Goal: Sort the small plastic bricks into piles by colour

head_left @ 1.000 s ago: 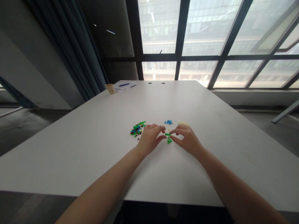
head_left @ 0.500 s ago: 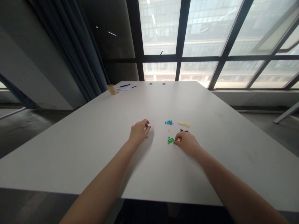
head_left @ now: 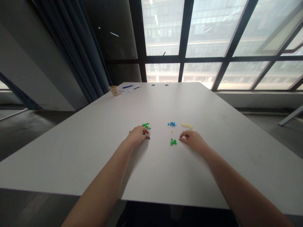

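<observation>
My left hand (head_left: 137, 134) rests low over the table, its fingers curled and pinched over tiny dark pieces at the fingertips; what they grip is too small to name. Just beyond it lies a mixed pile of small pieces (head_left: 145, 125), mostly green. My right hand (head_left: 193, 139) is to the right, with thumb and index finger nearly together; anything between them is too small to make out. Left of its fingertips is a small cluster of green pieces (head_left: 173, 142). The dark red pieces are hidden by this hand.
Beyond my hands lie a heap of blue pieces (head_left: 172, 124), a row of pale yellow pieces (head_left: 187, 126) and one small yellow piece (head_left: 172, 132). A paper cup (head_left: 114, 91) and papers with pens (head_left: 129, 88) are at the far left of the white table (head_left: 165, 176).
My left hand has moved down and slightly left, uncovering the mixed green pile. My right hand has drawn slightly right, away from the green pieces, which now sit closer together.
</observation>
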Demonstrator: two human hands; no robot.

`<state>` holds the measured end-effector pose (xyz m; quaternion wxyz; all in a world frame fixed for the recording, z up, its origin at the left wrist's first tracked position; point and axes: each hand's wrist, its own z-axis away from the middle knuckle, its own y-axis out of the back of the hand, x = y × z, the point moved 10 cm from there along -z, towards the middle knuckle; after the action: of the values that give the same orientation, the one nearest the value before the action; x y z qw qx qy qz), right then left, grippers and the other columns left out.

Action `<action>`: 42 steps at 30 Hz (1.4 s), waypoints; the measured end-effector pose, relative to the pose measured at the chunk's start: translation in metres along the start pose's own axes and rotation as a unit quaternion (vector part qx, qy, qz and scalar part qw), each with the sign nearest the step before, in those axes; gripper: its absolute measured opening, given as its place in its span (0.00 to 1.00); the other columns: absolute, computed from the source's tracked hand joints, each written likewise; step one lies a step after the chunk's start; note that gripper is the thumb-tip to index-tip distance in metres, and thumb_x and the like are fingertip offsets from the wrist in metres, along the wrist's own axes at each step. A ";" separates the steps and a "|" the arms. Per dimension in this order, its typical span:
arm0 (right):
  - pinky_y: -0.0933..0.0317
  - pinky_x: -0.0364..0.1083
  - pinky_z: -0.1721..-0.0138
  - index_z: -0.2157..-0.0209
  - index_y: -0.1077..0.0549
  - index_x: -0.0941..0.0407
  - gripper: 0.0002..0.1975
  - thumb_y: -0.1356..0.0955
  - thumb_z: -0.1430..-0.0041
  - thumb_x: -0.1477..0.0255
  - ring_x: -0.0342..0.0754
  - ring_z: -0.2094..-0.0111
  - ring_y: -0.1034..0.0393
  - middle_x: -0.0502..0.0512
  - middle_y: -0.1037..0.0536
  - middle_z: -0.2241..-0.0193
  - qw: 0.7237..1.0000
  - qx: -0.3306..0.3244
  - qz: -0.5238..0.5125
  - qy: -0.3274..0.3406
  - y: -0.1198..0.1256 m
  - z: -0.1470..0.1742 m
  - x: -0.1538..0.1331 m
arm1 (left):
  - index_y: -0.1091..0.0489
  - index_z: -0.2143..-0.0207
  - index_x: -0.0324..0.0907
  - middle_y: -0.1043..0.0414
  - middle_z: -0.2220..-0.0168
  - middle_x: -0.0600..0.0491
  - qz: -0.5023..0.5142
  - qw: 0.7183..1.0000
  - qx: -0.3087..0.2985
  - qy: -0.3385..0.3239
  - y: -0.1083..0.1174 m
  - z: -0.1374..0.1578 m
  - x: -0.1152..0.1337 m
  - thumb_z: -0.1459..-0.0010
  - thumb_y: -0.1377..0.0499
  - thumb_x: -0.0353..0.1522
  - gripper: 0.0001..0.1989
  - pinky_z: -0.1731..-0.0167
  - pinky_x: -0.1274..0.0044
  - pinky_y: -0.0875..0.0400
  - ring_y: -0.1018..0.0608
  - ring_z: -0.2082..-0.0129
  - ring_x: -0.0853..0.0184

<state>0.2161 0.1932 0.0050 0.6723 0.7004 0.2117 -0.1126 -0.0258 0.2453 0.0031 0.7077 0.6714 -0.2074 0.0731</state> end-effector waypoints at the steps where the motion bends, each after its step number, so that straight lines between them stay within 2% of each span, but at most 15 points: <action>1: 0.48 0.41 0.72 0.72 0.25 0.52 0.09 0.35 0.51 0.65 0.43 0.73 0.38 0.50 0.30 0.75 1.000 0.007 0.000 -0.007 0.004 0.000 0.003 | 0.26 0.73 0.46 0.27 0.66 0.53 -0.018 1.000 -0.019 0.001 -0.005 0.001 0.001 0.58 0.41 0.33 0.07 0.68 0.76 0.36 0.27 0.65 0.63; 3: 0.48 0.41 0.72 0.73 0.25 0.53 0.09 0.36 0.52 0.66 0.43 0.73 0.38 0.50 0.29 0.75 1.000 0.020 -0.005 -0.017 0.011 -0.001 0.007 | 0.26 0.73 0.46 0.27 0.66 0.52 -0.041 0.998 -0.043 0.008 -0.011 0.002 0.003 0.57 0.41 0.35 0.07 0.69 0.75 0.37 0.27 0.65 0.62; 9: 0.46 0.42 0.69 0.73 0.25 0.53 0.10 0.36 0.51 0.65 0.43 0.72 0.37 0.51 0.27 0.75 0.998 0.055 -0.016 -0.025 0.021 -0.004 0.019 | 0.28 0.73 0.44 0.27 0.66 0.52 -0.055 0.998 -0.041 0.005 -0.013 0.002 0.006 0.53 0.44 0.33 0.06 0.68 0.77 0.37 0.27 0.65 0.64; 13: 0.45 0.42 0.69 0.73 0.25 0.53 0.11 0.36 0.51 0.64 0.44 0.73 0.37 0.52 0.27 0.74 0.998 0.062 -0.014 -0.023 0.021 -0.005 0.022 | 0.30 0.70 0.42 0.27 0.67 0.51 -0.033 0.999 0.000 -0.013 -0.007 0.000 0.009 0.49 0.48 0.32 0.07 0.69 0.79 0.37 0.27 0.68 0.67; 16: 0.45 0.42 0.70 0.73 0.25 0.53 0.11 0.36 0.51 0.64 0.44 0.73 0.37 0.52 0.27 0.75 0.998 0.062 -0.014 -0.024 0.021 -0.005 0.021 | 0.31 0.67 0.42 0.27 0.69 0.51 -0.024 0.999 0.026 -0.002 -0.002 -0.001 0.007 0.47 0.50 0.32 0.09 0.72 0.79 0.39 0.28 0.72 0.68; 20: 0.45 0.42 0.70 0.74 0.25 0.53 0.11 0.36 0.51 0.64 0.44 0.73 0.37 0.52 0.27 0.75 0.998 0.062 -0.013 -0.030 0.021 -0.004 0.020 | 0.31 0.69 0.42 0.28 0.73 0.51 -0.063 0.997 0.040 0.033 0.003 0.001 0.000 0.46 0.52 0.32 0.10 0.75 0.78 0.40 0.29 0.76 0.68; 23: 0.45 0.42 0.70 0.74 0.25 0.53 0.10 0.36 0.51 0.64 0.43 0.73 0.37 0.52 0.27 0.75 0.997 0.062 -0.015 -0.032 0.021 -0.003 0.019 | 0.31 0.71 0.41 0.29 0.73 0.51 -0.064 0.996 0.050 0.032 0.005 0.001 0.000 0.47 0.51 0.31 0.10 0.74 0.77 0.39 0.29 0.75 0.68; 25: 0.45 0.42 0.70 0.75 0.25 0.53 0.10 0.36 0.51 0.65 0.43 0.74 0.37 0.52 0.27 0.75 0.997 0.065 -0.018 -0.029 0.021 -0.003 0.019 | 0.31 0.71 0.40 0.28 0.71 0.51 -0.025 0.998 0.060 -0.003 0.006 0.000 0.008 0.48 0.51 0.28 0.09 0.72 0.78 0.38 0.28 0.73 0.68; 29: 0.46 0.42 0.70 0.75 0.25 0.54 0.09 0.36 0.51 0.66 0.43 0.74 0.38 0.51 0.29 0.77 0.996 0.082 -0.029 -0.011 0.025 -0.003 0.015 | 0.32 0.69 0.41 0.27 0.68 0.52 0.111 0.983 0.081 -0.122 0.008 0.008 0.047 0.47 0.50 0.27 0.08 0.67 0.79 0.34 0.27 0.69 0.70; 33: 0.45 0.42 0.70 0.72 0.25 0.54 0.08 0.35 0.49 0.66 0.42 0.75 0.38 0.50 0.31 0.78 0.988 0.113 -0.074 0.078 0.033 0.003 -0.012 | 0.34 0.64 0.43 0.26 0.68 0.55 0.206 0.948 0.129 -0.204 0.015 0.031 0.085 0.46 0.46 0.33 0.07 0.66 0.78 0.32 0.26 0.68 0.71; 38: 0.43 0.45 0.62 0.66 0.26 0.52 0.08 0.33 0.49 0.67 0.43 0.72 0.37 0.49 0.31 0.77 0.957 0.153 -0.121 0.215 0.043 0.023 -0.061 | 0.34 0.66 0.42 0.26 0.70 0.55 0.204 0.905 0.205 -0.312 0.028 0.063 0.118 0.47 0.43 0.33 0.05 0.64 0.78 0.32 0.25 0.68 0.71; 42: 0.43 0.47 0.61 0.68 0.26 0.52 0.06 0.32 0.50 0.68 0.43 0.73 0.37 0.49 0.31 0.77 0.941 0.179 -0.126 0.258 0.048 0.033 -0.076 | 0.33 0.69 0.42 0.27 0.72 0.55 0.188 0.882 0.255 -0.349 0.037 0.077 0.124 0.48 0.42 0.32 0.04 0.66 0.79 0.32 0.26 0.70 0.72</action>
<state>0.1744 0.1494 0.0794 0.4386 0.7816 0.4410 -0.0476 0.0569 0.1514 0.0866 0.3668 0.7592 -0.5374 0.0166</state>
